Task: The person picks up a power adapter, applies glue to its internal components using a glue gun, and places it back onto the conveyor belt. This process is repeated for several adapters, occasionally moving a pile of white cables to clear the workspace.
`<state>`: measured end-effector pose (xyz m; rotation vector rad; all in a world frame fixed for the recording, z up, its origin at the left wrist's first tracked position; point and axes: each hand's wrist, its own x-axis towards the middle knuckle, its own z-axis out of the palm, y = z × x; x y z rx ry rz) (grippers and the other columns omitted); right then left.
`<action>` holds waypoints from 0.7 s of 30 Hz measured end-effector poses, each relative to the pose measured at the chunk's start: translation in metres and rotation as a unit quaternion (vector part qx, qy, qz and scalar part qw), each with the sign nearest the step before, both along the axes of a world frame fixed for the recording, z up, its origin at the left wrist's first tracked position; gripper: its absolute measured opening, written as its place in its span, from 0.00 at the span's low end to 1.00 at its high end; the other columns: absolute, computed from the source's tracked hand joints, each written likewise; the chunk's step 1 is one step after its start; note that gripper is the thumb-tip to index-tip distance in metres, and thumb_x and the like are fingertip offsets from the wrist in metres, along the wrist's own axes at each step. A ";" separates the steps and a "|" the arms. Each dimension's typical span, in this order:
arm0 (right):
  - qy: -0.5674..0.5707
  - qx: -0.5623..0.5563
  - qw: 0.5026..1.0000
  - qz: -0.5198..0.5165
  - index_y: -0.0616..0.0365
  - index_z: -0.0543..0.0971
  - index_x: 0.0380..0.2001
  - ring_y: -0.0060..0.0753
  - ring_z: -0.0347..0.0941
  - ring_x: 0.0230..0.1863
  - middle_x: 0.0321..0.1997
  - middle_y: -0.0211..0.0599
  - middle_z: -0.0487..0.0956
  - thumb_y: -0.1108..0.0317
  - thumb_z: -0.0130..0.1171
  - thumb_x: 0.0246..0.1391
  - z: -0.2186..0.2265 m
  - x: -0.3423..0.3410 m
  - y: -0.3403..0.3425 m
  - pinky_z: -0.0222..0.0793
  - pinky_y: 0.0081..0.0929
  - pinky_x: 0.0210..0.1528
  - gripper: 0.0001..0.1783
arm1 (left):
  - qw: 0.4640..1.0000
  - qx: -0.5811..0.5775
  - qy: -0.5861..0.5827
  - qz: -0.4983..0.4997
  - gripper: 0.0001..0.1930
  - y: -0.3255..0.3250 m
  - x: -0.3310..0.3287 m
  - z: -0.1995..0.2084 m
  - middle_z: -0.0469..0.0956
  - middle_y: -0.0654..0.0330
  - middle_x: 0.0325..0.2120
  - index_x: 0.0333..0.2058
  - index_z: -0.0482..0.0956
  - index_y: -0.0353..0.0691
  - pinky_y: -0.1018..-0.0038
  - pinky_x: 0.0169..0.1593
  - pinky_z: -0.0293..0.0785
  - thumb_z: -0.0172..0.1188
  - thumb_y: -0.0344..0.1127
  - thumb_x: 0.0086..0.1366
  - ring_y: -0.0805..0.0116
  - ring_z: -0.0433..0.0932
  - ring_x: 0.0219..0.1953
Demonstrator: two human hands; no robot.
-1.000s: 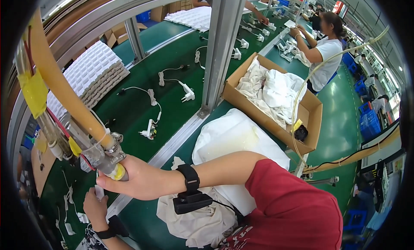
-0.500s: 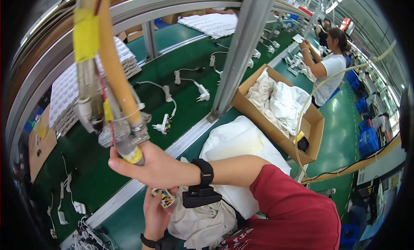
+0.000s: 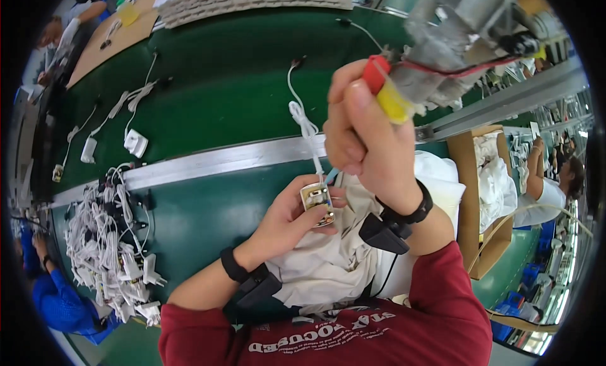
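My left hand (image 3: pixel 287 217) grips a small white power adapter (image 3: pixel 317 198) whose casing is off on one side, baring its circuit board. A coiled white cable (image 3: pixel 304 121) runs up from the adapter across the metal rail. Above it and to the right, my right hand (image 3: pixel 377 135) is closed around the end of a hanging metal tool (image 3: pixel 451 47) with red and yellow wrapping; its upper part is blurred. A thin light-blue tip (image 3: pixel 331 175) shows between the hands, beside the board; what it belongs to is partly hidden. Beneath the adapter lies a crumpled off-white cloth (image 3: pixel 328 265).
Several white adapters with cables are heaped (image 3: pixel 117 240) on the left. More adapters (image 3: pixel 136 143) lie on the green belt (image 3: pixel 221 69) beyond the metal rail (image 3: pixel 240 154). A cardboard box (image 3: pixel 467 176) of cloths stands right. Stacked white trays (image 3: pixel 252 6) sit far back; co-workers are at both sides.
The view has swung left. My right hand has come back with the tool, now above and right of the adapter. The adapter in my left hand shows its board more fully.
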<state>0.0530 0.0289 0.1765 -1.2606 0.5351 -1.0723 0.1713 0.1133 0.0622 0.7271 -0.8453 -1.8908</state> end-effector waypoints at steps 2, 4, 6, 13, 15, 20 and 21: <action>-0.006 0.016 1.000 0.002 0.56 0.64 0.34 0.12 0.48 0.08 0.10 0.22 0.57 0.57 0.45 0.62 -0.002 0.004 0.000 0.44 0.15 0.10 0.13 | 1.000 -0.005 0.009 0.001 0.20 0.001 0.003 0.000 0.67 0.54 0.52 0.56 0.56 0.43 0.68 0.46 0.77 0.46 0.25 0.65 0.65 0.69 0.53; -0.004 0.010 1.000 0.002 0.55 0.63 0.32 0.13 0.48 0.08 0.09 0.23 0.57 0.56 0.45 0.62 -0.004 0.005 0.001 0.44 0.15 0.10 0.13 | 1.000 -0.006 0.015 0.001 0.21 0.003 0.005 0.001 0.67 0.54 0.52 0.55 0.57 0.43 0.69 0.46 0.77 0.47 0.25 0.65 0.66 0.69 0.53; -0.002 0.007 1.000 -0.001 0.54 0.62 0.31 0.13 0.47 0.08 0.09 0.23 0.56 0.56 0.45 0.62 -0.005 0.006 0.001 0.44 0.15 0.10 0.14 | 1.000 -0.003 0.015 -0.001 0.20 0.003 0.005 0.003 0.67 0.54 0.52 0.55 0.57 0.44 0.69 0.46 0.78 0.47 0.25 0.65 0.65 0.69 0.53; 0.005 -0.036 0.999 0.016 0.54 0.62 0.31 0.13 0.47 0.07 0.09 0.23 0.56 0.55 0.45 0.61 -0.013 0.007 0.002 0.44 0.15 0.10 0.14 | 0.999 -0.007 0.031 -0.008 0.20 0.005 0.006 0.001 0.67 0.54 0.53 0.55 0.57 0.44 0.68 0.45 0.78 0.46 0.25 0.65 0.65 0.70 0.53; 0.002 -0.039 0.999 0.014 0.54 0.62 0.32 0.13 0.47 0.07 0.08 0.24 0.56 0.55 0.45 0.61 -0.013 0.008 0.002 0.44 0.16 0.10 0.14 | 0.999 -0.007 0.032 -0.010 0.20 0.005 0.007 0.001 0.67 0.54 0.53 0.55 0.57 0.44 0.68 0.45 0.78 0.47 0.25 0.65 0.65 0.70 0.53; 0.009 -0.047 0.999 0.010 0.56 0.62 0.34 0.13 0.48 0.07 0.08 0.24 0.56 0.55 0.44 0.62 -0.008 0.009 0.002 0.44 0.16 0.10 0.15 | 1.000 -0.004 0.029 -0.007 0.20 0.005 0.008 0.002 0.68 0.54 0.52 0.55 0.57 0.43 0.68 0.46 0.78 0.47 0.25 0.65 0.65 0.70 0.53; 0.016 -0.046 0.999 0.011 0.57 0.62 0.34 0.13 0.48 0.07 0.08 0.24 0.56 0.55 0.44 0.62 -0.006 0.009 0.003 0.44 0.16 0.10 0.15 | 1.000 0.000 0.028 0.001 0.20 0.005 0.008 0.001 0.68 0.54 0.51 0.55 0.57 0.42 0.68 0.46 0.78 0.46 0.25 0.65 0.66 0.70 0.53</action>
